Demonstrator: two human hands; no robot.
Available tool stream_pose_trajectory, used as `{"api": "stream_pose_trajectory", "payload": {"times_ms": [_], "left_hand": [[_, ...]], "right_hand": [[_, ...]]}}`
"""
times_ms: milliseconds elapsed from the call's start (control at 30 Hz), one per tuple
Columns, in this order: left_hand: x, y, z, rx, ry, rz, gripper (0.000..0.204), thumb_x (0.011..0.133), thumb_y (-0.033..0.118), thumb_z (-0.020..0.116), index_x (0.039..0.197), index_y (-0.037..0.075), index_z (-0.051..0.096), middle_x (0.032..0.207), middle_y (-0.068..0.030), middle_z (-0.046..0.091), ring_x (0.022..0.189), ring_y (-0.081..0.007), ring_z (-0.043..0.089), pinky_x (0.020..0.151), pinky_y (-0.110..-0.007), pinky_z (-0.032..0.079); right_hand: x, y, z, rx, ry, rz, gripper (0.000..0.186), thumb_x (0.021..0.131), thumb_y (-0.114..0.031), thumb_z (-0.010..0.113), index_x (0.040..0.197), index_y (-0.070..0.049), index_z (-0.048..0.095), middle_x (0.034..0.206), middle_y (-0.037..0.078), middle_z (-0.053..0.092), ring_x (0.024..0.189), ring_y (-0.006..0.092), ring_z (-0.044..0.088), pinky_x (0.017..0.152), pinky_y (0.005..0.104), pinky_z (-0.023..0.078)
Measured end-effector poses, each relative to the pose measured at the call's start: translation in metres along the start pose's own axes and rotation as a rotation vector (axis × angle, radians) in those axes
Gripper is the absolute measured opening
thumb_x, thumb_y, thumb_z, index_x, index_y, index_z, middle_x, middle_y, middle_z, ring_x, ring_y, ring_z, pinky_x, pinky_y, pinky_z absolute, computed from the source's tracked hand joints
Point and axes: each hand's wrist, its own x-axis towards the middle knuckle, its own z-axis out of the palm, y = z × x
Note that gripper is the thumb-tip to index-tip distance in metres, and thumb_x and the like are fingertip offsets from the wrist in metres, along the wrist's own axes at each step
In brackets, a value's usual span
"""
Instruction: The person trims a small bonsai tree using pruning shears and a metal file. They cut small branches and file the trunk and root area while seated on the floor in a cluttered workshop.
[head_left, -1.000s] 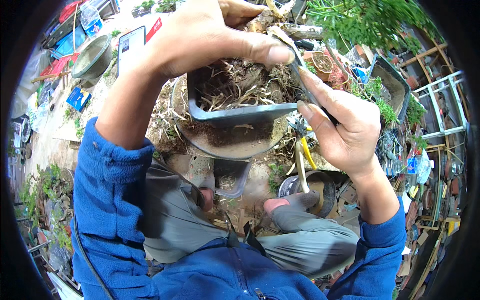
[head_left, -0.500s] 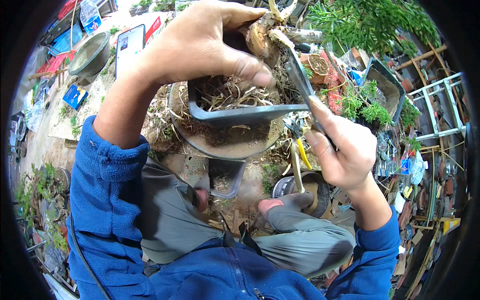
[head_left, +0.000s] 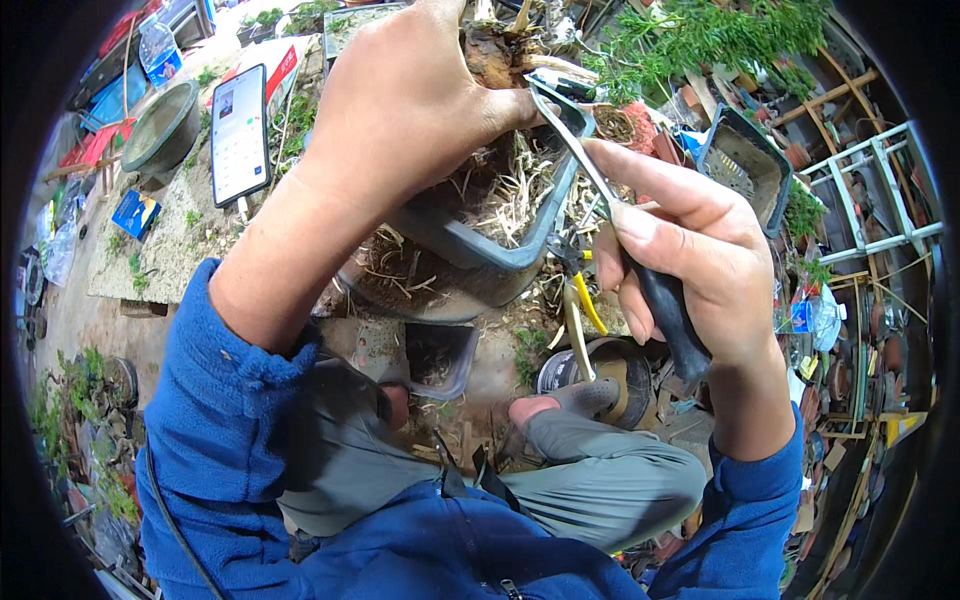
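At the top of the view, my left hand is wrapped round a gnarled woody stump with pale cut ends. Its thumb stretches toward the knife's tip. My right hand grips a knife by its dark handle, index finger laid along the blade. The narrow blade points up and left, its tip at the pale wood. Beneath the stump, a dark rectangular pot holds soil and pale, stringy shavings. It stands on a round, dirt-strewn base. My left hand hides much of the stump.
Yellow-handled cutters lie right of the pot, near a round bucket. A phone stands at left by a round basin. Green foliage hangs at upper right; a clear tub is between my feet.
My right hand has drawn down and right, tilting so the handle shows. My left hand and the stump have shifted left and up. The pot has turned, and more of the phone shows.
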Motion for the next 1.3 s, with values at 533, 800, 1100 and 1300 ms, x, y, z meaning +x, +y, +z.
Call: {"api": "stream_pose_trajectory", "payload": {"times_ms": [533, 800, 1100, 1300], "left_hand": [[0.039, -0.057, -0.003, -0.342, -0.532, -0.214, 0.058, 0.067, 0.020, 0.089, 0.117, 0.000, 0.069, 0.103, -0.0071, 0.072, 0.095, -0.0168, 0.065, 0.089, -0.032, 0.052], [0.018, -0.025, -0.003, -0.358, -0.332, -0.314, 0.042, 0.063, 0.018, 0.089, 0.098, 0.000, 0.075, 0.087, -0.0100, 0.075, 0.079, -0.0186, 0.069, 0.079, -0.035, 0.055], [0.031, -0.019, -0.006, -0.283, -0.372, -0.431, 0.065, 0.062, 0.013, 0.097, 0.115, -0.001, 0.063, 0.099, -0.0059, 0.071, 0.091, -0.0157, 0.067, 0.087, -0.031, 0.055], [0.026, -0.011, -0.006, -0.074, -0.334, -0.387, 0.066, 0.060, 0.029, 0.096, 0.110, 0.000, 0.066, 0.094, -0.0085, 0.073, 0.085, -0.0173, 0.069, 0.080, -0.033, 0.056]], "right_hand": [[0.035, -0.020, -0.026, 0.317, -0.150, 0.231, 0.053, 0.100, -0.008, 0.058, 0.149, 0.008, 0.047, 0.077, 0.018, 0.067, 0.039, 0.0152, 0.057, 0.035, 0.0225, 0.045], [0.025, -0.004, -0.014, 0.350, -0.038, 0.149, 0.054, 0.097, -0.008, 0.064, 0.147, 0.008, 0.050, 0.081, 0.018, 0.069, 0.043, 0.0159, 0.059, 0.038, 0.0232, 0.044], [0.039, -0.009, -0.028, 0.487, -0.190, 0.223, 0.055, 0.098, -0.006, 0.059, 0.149, 0.008, 0.046, 0.079, 0.019, 0.067, 0.038, 0.0187, 0.057, 0.034, 0.0264, 0.045], [0.030, -0.005, -0.010, 0.413, -0.011, 0.212, 0.048, 0.098, -0.005, 0.059, 0.145, 0.007, 0.054, 0.078, 0.018, 0.068, 0.042, 0.0173, 0.058, 0.037, 0.0253, 0.044]]}}
